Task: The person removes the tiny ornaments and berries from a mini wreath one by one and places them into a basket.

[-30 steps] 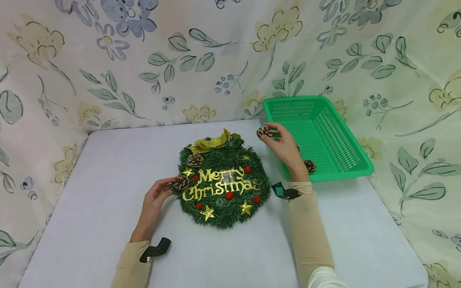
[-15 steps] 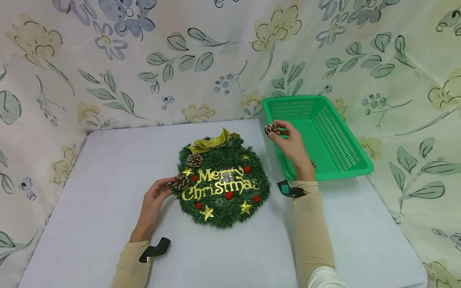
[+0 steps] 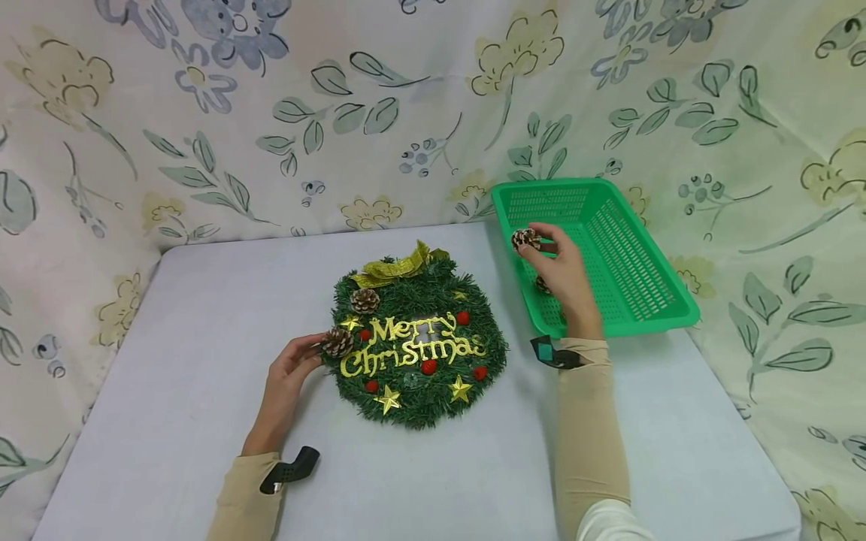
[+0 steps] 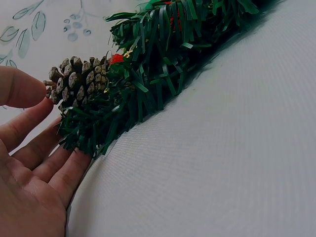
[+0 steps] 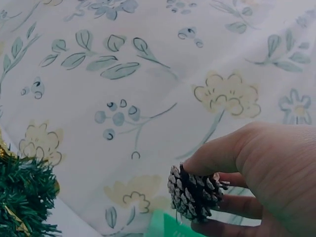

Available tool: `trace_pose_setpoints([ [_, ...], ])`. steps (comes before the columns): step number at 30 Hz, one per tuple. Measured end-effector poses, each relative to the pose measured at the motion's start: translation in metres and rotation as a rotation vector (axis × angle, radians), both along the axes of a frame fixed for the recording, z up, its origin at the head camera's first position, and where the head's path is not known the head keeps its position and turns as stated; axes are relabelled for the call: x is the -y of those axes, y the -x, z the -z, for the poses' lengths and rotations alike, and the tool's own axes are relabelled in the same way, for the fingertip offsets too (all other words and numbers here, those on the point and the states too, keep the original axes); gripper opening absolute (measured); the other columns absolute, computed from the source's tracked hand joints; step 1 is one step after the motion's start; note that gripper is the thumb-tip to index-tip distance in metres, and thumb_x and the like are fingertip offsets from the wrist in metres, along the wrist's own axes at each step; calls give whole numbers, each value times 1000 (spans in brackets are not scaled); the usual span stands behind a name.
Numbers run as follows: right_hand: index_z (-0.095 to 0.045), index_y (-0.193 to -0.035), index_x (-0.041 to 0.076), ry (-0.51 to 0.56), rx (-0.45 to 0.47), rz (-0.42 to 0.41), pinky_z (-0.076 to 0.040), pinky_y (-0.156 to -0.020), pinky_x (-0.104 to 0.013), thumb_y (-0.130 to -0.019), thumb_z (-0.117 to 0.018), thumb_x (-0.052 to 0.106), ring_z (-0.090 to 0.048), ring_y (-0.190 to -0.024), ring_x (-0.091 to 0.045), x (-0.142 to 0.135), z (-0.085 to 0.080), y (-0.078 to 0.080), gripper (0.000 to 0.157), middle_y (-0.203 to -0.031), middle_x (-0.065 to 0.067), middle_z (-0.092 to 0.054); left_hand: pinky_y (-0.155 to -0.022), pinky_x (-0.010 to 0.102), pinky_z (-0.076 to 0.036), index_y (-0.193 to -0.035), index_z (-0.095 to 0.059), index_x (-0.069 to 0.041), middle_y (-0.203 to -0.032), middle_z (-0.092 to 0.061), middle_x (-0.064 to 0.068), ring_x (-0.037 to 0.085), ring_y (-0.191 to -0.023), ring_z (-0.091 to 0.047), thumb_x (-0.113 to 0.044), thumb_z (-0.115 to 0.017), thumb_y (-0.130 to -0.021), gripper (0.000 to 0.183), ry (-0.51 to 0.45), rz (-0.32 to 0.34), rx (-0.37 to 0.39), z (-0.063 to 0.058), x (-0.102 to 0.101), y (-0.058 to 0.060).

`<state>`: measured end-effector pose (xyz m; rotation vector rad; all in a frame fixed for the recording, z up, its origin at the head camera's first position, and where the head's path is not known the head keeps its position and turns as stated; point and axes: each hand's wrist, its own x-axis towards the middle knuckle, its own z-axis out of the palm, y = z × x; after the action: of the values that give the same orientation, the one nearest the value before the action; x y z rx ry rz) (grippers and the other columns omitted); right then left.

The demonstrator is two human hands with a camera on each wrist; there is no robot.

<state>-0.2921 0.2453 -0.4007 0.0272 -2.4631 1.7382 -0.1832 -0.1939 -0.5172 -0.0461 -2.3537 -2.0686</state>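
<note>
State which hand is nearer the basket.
Right. The right hand appears over the left side of the basket, holding a pine cone; the left hand is well left of it, at the wreath.

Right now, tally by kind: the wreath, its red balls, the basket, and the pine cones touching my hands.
Pine cones, at right hand and left hand: 2
Wreath: 1
Visible red balls: 5
Basket: 1
Total: 9

A frosted pinecone (image 3: 524,240) is over the basket (image 3: 624,244); the wreath (image 3: 419,295) lies left.
</note>
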Motion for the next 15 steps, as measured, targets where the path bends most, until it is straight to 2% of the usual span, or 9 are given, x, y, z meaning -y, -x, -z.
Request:
trace_pose_setpoints([
  [4,-49,-148,12,-8,-14,10,-48,-90,-44,-100,-63,27,-51,-121,-22,-6,1,-1,52,-144,-17,-51,-95,11,-48,-139,-51,3,-126,-61,-19,-4,-117,-59,-11,-52,-105,36,-7,2,-2,0,0,0],
  [11,-48,-149,13,-62,8,46,-47,-90,-40,-100,-63,29,-50,-131,-31,-12,-1,-3,54,-147,-16,-50,-96,11,-48,-139,-52,3,-126,-61,-19,-5,-118,-59,-11,-52,-105,36,-1,5,-4,1,0,0],
  [15,-47,-149,13,-95,23,52,-46,-94,-43,-100,-64,30,-48,-135,-33,-12,-1,-2,55,-149,-16,-49,-96,11,-48,-139,-52,2,-126,-60,-19,-5,-118,-58,-12,-51,-106,36,5,1,3,0,0,0],
])
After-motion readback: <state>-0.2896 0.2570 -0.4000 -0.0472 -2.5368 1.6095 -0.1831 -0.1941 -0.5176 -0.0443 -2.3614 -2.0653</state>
